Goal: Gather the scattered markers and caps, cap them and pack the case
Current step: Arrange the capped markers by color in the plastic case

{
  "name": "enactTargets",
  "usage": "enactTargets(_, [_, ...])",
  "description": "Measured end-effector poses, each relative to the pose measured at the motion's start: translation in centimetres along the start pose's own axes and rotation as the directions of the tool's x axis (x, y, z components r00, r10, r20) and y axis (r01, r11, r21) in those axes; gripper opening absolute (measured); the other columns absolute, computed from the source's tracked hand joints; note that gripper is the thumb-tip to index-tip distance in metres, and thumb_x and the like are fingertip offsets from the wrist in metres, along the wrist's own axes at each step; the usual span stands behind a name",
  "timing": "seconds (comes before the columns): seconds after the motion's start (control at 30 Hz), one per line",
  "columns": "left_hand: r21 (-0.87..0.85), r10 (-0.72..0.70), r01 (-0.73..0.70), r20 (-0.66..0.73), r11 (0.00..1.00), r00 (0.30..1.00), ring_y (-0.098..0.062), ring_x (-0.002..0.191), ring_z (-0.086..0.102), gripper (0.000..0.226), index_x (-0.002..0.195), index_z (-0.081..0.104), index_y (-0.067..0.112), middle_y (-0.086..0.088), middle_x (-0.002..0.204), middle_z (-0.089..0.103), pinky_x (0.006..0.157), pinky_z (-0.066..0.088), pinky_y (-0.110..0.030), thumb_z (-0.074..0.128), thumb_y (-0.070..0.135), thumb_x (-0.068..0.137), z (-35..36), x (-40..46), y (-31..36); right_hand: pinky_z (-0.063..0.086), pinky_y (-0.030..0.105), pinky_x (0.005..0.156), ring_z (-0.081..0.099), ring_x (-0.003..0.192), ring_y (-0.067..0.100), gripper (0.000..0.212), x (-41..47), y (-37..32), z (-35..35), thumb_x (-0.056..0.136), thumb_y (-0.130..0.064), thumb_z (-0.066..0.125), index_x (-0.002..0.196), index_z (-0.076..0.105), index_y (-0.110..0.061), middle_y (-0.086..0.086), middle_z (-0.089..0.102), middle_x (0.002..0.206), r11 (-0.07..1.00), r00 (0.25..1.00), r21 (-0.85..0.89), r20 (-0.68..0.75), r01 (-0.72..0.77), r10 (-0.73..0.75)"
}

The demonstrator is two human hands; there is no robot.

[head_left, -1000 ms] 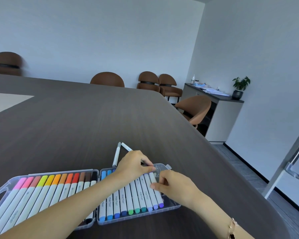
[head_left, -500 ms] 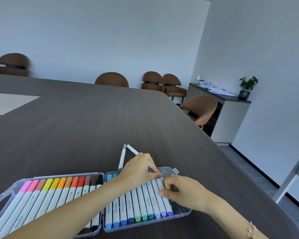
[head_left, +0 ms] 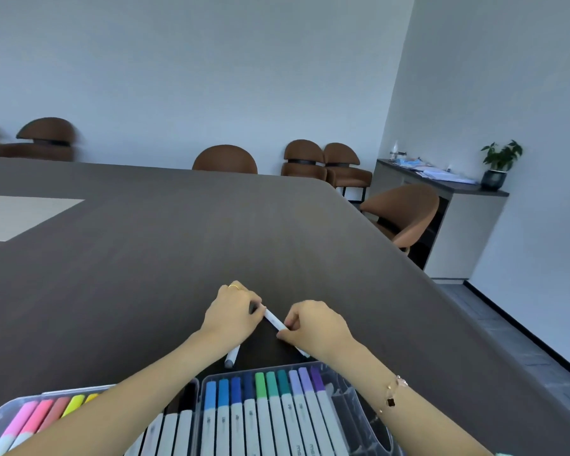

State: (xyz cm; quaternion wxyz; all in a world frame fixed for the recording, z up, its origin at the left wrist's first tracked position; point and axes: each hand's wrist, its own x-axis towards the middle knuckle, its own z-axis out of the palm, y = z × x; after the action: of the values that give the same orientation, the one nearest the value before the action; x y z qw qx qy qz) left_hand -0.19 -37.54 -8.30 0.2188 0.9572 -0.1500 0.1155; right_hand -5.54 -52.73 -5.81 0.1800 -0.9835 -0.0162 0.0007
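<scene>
My left hand (head_left: 232,315) and right hand (head_left: 313,325) pinch one white marker (head_left: 274,320); a loose marker (head_left: 232,356) lies beside the open case (head_left: 359,394), bare table (head_left: 178,251) beyond.

An office meeting room: long dark conference table (head_left: 178,258), brown chairs (head_left: 224,159), sideboard (head_left: 468,225).

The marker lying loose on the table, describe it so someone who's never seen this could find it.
On the dark table, look just beyond the open marker case. The loose marker lies bare on the wood under the left hand, pale with a grey-blue end, unlike the marker held between both hands.
</scene>
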Motion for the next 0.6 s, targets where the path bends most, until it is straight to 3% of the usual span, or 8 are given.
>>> enactTargets(0.17, [-0.062, -0.027, 0.027, 0.007, 0.998, 1.0, -0.013, 0.112, 0.049, 0.021, 0.102, 0.072, 0.022, 0.004, 0.114, 0.061, 0.086, 0.042, -0.025, 0.059, 0.035, 0.091, 0.3, 0.6, 0.2, 0.054, 0.026, 0.07, 0.064, 0.08, 0.012, 0.018, -0.5, 0.1, 0.1, 0.092, -0.03, 0.056, 0.097, 0.07, -0.019, -0.001, 0.069, 0.093, 1.0, 0.998, -0.021, -0.062, -0.016, 0.015])
enactTargets(0.23, [-0.244, -0.065, 0.066, 0.015, 0.967, 0.998, -0.008, 0.101, 0.056, 0.02, 0.101, 0.071, 0.019, 0.006, 0.103, 0.066, 0.083, 0.043, -0.02, 0.064, 0.032, 0.088, -0.3, 0.7, 0.8, 0.057, 0.028, 0.069, 0.064, 0.074, 0.012, 0.017, -1.6, 0.5, -0.7, 0.09, -0.03, 0.057, 0.093, 0.071, -0.02, -0.003, 0.068, 0.086, 0.999, 0.991, 0.031, -0.125, -0.041, 0.045])
enactTargets(0.3, [-0.411, -0.07, 0.076, 0.029, 0.908, 0.997, -0.002, 0.086, 0.057, 0.017, 0.098, 0.071, 0.019, 0.008, 0.095, 0.066, 0.07, 0.041, -0.011, 0.068, 0.029, 0.086, -1.1, 0.3, 2.0, 0.056, 0.026, 0.062, 0.064, 0.066, 0.012, 0.014, -3.0, 0.9, -1.7, 0.089, -0.031, 0.061, 0.088, 0.071, -0.021, -0.004, 0.068, 0.078, 0.992, 0.985, 0.11, -0.154, -0.066, 0.083])
enactTargets(0.37, [-0.464, -0.017, 0.037, 0.046, 0.885, 0.999, 0.001, 0.081, 0.058, 0.014, 0.094, 0.071, 0.022, 0.01, 0.092, 0.067, 0.064, 0.037, -0.008, 0.07, 0.031, 0.083, -1.7, -0.6, 3.4, 0.054, 0.026, 0.059, 0.065, 0.064, 0.014, 0.012, -4.8, 1.4, -2.5, 0.087, -0.03, 0.064, 0.084, 0.071, -0.021, -0.002, 0.068, 0.075, 0.98, 0.986, 0.175, -0.116, -0.096, 0.118])
enactTargets(0.47, [-0.446, 0.061, -0.007, 0.106, 0.895, 0.992, 0.002, 0.08, 0.06, 0.018, 0.09, 0.071, 0.024, 0.013, 0.086, 0.068, 0.068, 0.041, -0.012, 0.073, 0.038, 0.078, -1.7, -2.5, 5.5, 0.054, 0.029, 0.064, 0.064, 0.065, 0.019, 0.017, -7.6, 2.3, -3.0, 0.084, -0.03, 0.066, 0.079, 0.071, -0.015, 0.003, 0.069, 0.074, 0.961, 0.986, 0.228, -0.02, -0.158, 0.166])
enactTargets(0.6, [-0.414, 0.142, -0.055, 0.183, 0.909, 0.973, 0.001, 0.08, 0.061, 0.025, 0.093, 0.07, 0.025, 0.014, 0.085, 0.068, 0.072, 0.047, -0.017, 0.074, 0.043, 0.076, -0.5, -4.9, 7.4, 0.039, 0.02, 0.052, 0.047, 0.058, 0.014, 0.027, -10.9, 3.1, -2.4, 0.082, -0.028, 0.067, 0.079, 0.069, -0.001, 0.005, 0.055, 0.065, 0.943, 0.977, 0.258, 0.071, -0.212, 0.2])
